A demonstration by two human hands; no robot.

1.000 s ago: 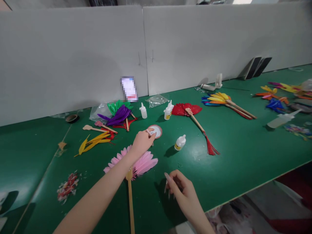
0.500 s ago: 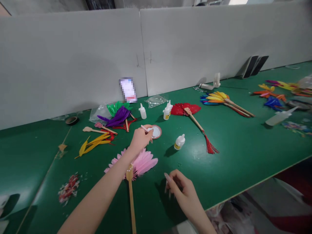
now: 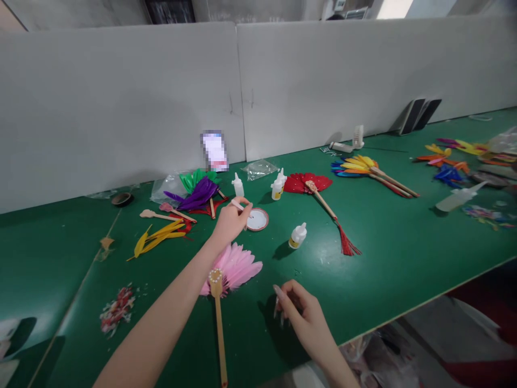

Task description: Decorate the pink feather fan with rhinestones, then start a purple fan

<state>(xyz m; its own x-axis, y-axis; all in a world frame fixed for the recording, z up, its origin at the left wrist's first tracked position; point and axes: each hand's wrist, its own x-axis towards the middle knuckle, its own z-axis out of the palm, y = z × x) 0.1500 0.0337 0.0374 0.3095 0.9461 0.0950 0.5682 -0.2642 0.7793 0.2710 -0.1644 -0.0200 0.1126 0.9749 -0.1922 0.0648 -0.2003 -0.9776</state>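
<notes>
My left hand is closed in a pinch round a pale, pen-like stick, over the left edge of a small round dish with white inside and a reddish rim. Under my left forearm lies a pink feather fan, partly hidden. A ring of pearl-like beads sits on the head of its wooden handle. To the right of the fan, my right hand rests low over the table, fingers curled in and thumb near the fingertips, with nothing visible in it.
White glue bottles stand around the dish. A red feather fan with a tassel lies behind, and a multicoloured fan farther right. At left are purple feathers, yellow feathers and red-white scraps. A phone leans on the partition.
My left hand has drawn back slightly left and up from the dish, still with the stick. More of the beads shows now. My right hand has hardly moved.
</notes>
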